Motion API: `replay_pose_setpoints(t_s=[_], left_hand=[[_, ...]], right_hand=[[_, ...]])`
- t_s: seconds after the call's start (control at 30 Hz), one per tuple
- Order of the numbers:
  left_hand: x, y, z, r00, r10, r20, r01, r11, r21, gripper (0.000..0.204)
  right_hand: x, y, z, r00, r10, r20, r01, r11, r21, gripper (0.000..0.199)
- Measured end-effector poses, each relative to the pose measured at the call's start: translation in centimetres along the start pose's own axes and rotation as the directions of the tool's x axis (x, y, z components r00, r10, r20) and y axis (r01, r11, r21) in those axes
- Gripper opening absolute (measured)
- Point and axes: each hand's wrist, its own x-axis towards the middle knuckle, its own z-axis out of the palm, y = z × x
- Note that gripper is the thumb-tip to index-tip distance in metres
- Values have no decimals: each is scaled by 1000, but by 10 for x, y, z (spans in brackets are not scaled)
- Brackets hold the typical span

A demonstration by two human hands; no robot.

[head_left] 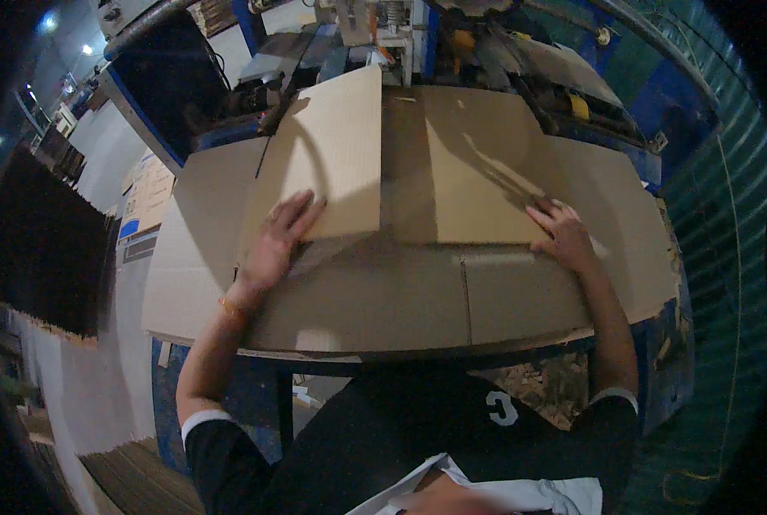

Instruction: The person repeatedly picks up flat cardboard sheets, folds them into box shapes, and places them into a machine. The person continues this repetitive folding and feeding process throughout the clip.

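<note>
Here we have a corrugated cardboard blank [357,296] filling the surface [666,369] to its near edge, the machine [392,39] crowding the far edge. A strip of room runs between the left panel [340,146] and right panel [482,163], and another along the near edge. Our left grip [282,240] lies spread on the left panel, forearm angled inward; our right grip [563,236] meets the right panel's near-right corner, thumb apart, though we can't tell if it pinches.
</note>
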Motion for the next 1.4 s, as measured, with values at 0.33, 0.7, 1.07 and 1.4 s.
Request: replay_pose_setpoints(t_s=[0.33,0.7,1.07,1.4], left_hand=[[82,-49,49,923,-323,-209,381,841,384,74],[-181,-65,-12,152,-787,-598,876,388,-288,68],[-156,-56,-31,-40,-700,-713,636,532,-559,59],[-205,-96,-41,124,-979,-162,-289,121,-950,28]], right_hand=[[75,2,20,929,297,-222,-349,903,-251,55],[-183,122,59,243,684,-688,-777,562,284,52],[-169,102,13,-143,861,-488,214,508,834,50],[-173,31,-80,238,773,-589,247,538,806,50]])
